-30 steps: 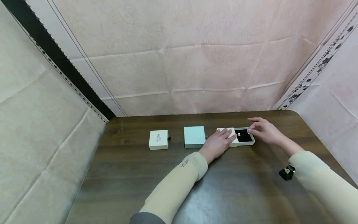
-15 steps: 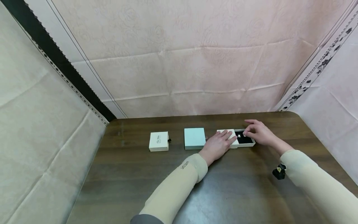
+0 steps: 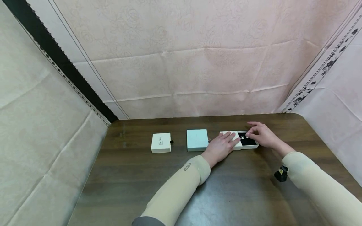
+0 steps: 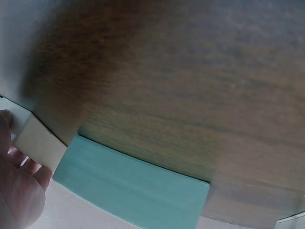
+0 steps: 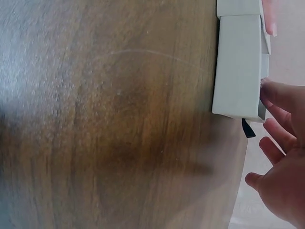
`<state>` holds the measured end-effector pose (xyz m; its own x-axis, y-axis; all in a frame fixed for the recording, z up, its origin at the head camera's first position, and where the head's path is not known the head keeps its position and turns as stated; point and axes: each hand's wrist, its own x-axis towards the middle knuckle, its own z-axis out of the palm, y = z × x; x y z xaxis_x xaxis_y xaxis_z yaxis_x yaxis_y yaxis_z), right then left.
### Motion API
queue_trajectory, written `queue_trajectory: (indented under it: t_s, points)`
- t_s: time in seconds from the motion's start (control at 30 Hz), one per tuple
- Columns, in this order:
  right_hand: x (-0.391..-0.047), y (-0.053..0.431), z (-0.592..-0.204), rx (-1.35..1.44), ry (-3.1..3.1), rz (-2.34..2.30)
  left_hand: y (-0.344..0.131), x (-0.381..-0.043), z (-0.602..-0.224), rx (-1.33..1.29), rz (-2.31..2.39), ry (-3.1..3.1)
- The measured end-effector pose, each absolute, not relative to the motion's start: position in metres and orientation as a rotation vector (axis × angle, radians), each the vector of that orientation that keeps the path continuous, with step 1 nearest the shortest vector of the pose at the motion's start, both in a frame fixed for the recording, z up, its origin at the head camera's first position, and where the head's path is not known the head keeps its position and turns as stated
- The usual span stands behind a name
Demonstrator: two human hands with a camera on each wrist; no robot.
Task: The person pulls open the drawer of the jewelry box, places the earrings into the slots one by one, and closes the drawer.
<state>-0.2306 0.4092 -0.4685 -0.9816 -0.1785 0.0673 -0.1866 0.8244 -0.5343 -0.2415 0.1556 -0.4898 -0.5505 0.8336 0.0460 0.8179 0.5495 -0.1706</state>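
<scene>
A white slide-out box [image 3: 237, 144] stands on the table, its drawer partly pulled out to the right. Inside lies a black pad [image 3: 250, 142] with a small pale earring [image 3: 242, 137] on it. My left hand [image 3: 219, 147] rests on the box's sleeve, fingers spread over the top. Over the drawer, the thumb and index finger of my right hand [image 3: 263, 135] pinch a tiny bright object, apparently an earring, at the pad; the fingertips mostly hide it. From the right wrist view, the right hand [image 5: 286, 143] meets the drawer's [image 5: 238, 67] rim, its other fingers loosely apart.
Left of the hands stand a light blue box [image 3: 197, 140] and a white box [image 3: 161, 142] with printed lettering and a black pull tab. A black ribbon tab [image 5: 248, 129] hangs from the drawer's end. Pale patterned cloth [image 3: 181, 69] hangs behind the table.
My right hand has moved slightly left, bringing its pinching fingertips from the drawer's right end over the black pad. In the last half second it is nearly still. The left hand stays put.
</scene>
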Motion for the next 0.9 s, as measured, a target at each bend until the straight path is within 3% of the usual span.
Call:
queue_trajectory:
  t_s: [0.9]
  points:
    - [-0.2299,0.4108,-0.4751,0.313,-2.942,0.78,0.156,-0.2421,-0.4917,-1.409,0.213,-2.648]
